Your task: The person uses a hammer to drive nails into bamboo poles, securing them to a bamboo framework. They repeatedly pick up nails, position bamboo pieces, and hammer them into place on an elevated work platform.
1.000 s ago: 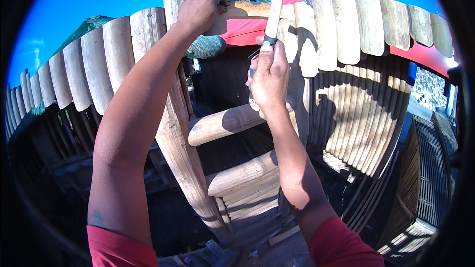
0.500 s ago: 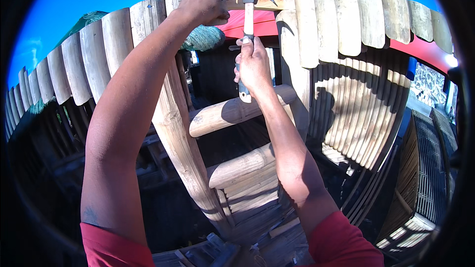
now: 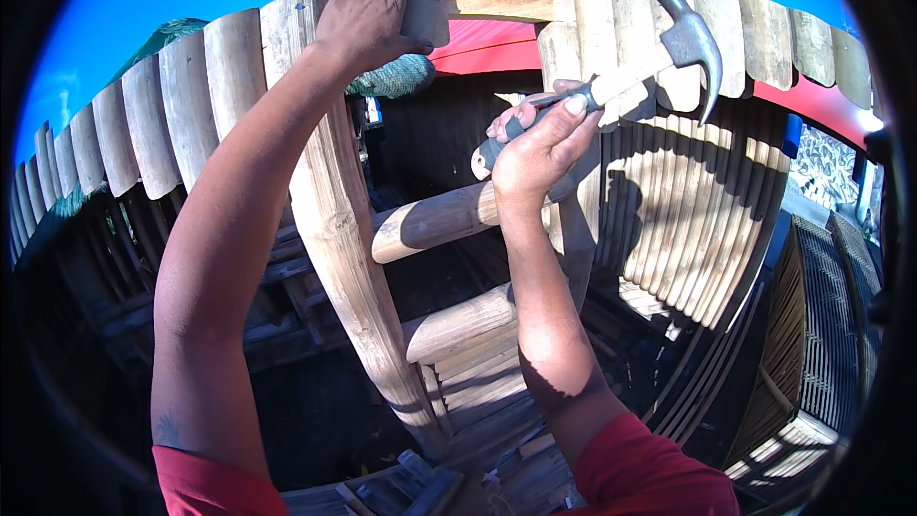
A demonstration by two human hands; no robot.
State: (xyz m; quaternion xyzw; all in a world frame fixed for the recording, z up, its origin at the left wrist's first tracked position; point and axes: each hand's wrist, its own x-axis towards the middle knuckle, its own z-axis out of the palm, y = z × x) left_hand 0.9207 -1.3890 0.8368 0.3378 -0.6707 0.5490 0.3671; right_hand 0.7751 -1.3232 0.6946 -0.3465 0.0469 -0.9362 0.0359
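My left hand (image 3: 371,21) lies with fingers spread over the upright split-bamboo slats (image 3: 427,10) at the top, its thumb near the lower end of the right one. A claw hammer (image 3: 690,42) with a pale and dark handle is in my right hand (image 3: 543,151), whose fingers are wrapped round the grip. The hammer tilts up to the right, its claw curving down. Something slim and dark shows by the right thumb; I cannot make out what it is. Behind the slats runs a wooden rail (image 3: 501,5).
A thick bamboo post (image 3: 339,220) stands below the left hand, joined to bamboo crosspieces (image 3: 435,225). Rows of slats (image 3: 181,86) curve away on both sides. A green net bundle (image 3: 392,76) hangs beside the post. A bamboo panel (image 3: 693,210) and a red canopy (image 3: 482,46) lie beyond.
The hammer has swung away from the slats to the right and tilted over. My left hand has opened from a closed pose and now lies flat on the slats.
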